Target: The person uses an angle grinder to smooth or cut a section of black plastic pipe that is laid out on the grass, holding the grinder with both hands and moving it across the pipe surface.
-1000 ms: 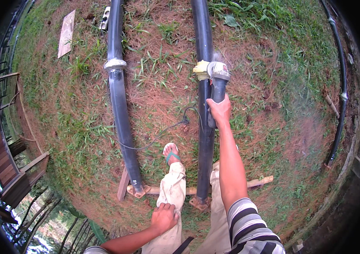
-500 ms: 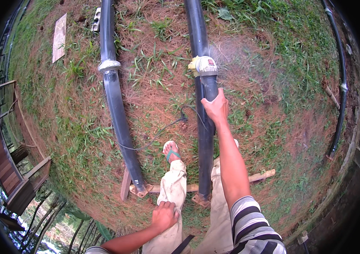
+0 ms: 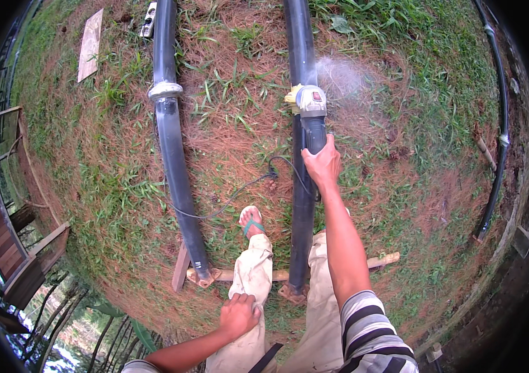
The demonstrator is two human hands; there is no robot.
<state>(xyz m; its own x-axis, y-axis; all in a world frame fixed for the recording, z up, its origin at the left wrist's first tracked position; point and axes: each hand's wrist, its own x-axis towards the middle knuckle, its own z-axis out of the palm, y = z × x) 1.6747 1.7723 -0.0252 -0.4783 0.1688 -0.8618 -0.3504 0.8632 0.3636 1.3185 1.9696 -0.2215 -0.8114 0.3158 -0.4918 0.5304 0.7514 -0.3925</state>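
Observation:
My right hand is wrapped round the dark body of a corded angle grinder, which has a pale head with a red patch. The grinder's head is at a pale yellow joint on the right-hand black pipe; its disc is hidden. Pale dust spreads to the right of the head. My left hand rests on my left knee, fingers bent over the beige trousers, and no tool shows in it.
Another black pipe with a pale collar lies left, the power cable crossing it. Under both pipes' near ends is a wooden pole. A board and power strip lie far left; a third pipe runs along the right.
The pipes and grinder appear slightly further right as the view shifts. The dust beside the grinder's head looks denser. My left hand stays on the knee.

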